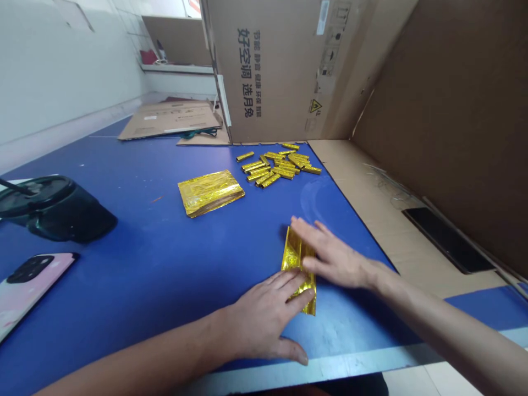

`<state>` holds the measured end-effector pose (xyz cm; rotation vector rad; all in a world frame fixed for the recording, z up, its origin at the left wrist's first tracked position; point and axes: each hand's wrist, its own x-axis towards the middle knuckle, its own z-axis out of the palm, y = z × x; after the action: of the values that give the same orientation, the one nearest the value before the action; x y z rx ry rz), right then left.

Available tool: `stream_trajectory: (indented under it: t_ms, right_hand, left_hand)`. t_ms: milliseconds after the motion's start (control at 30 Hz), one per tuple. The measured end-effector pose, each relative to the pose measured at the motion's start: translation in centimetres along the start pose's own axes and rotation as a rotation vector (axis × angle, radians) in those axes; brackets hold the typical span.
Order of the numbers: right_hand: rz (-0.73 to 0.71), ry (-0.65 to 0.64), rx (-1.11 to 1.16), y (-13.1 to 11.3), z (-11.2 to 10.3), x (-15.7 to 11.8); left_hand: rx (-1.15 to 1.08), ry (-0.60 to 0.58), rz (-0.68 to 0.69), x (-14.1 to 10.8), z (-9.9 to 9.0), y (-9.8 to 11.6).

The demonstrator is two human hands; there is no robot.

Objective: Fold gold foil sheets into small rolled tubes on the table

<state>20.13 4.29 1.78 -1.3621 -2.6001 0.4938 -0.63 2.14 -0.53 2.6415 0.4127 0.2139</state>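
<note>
A creased sheet of shiny gold foil paper (291, 256) lies near the front of the blue table. Across its lower part rest the fingers of my left hand (270, 313), laid flat with the thumb spread away. My right hand (334, 256) is over the sheet's upper right side, fingers stretched out; part of the sheet is hidden beneath both hands. Behind to the left is a flat stack of gold foil paper (211, 192). Several small folded gold foil strips (284, 171) are heaped farther back.
A dark tumbler with a straw (61, 212) and a pink-cased phone (37, 289) are at the left. Large cardboard panels (284, 71) stand behind and to the right. A black phone (447, 239) lies on cardboard at the right. Flattened cardboard (169, 118) lies at the back left.
</note>
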Motion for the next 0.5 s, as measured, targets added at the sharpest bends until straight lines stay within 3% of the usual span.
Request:
stream_trajectory:
  t_ms: [67, 167, 367, 500]
  right_hand:
    - [-0.116, -0.115, 0.038, -1.5, 0.7, -0.8]
    - [-0.123, -0.178, -0.004, -2.1, 1.7, -0.9]
    - [-0.018, -0.087, -0.169, 0.8, 1.7, 0.9]
    - [-0.014, -0.088, -0.205, 1.0, 1.6, 1.2]
  left_hand:
    - [-0.025, 0.019, 0.024, 0.1, -0.2, 0.1]
    - [-0.029, 0.022, 0.022, 0.2, -0.4, 0.1]
    - [0.005, -0.021, -0.005, 0.1, -0.2, 0.1]
    - [0.028, -0.009, 0.025, -0.2, 0.1, -0.1]
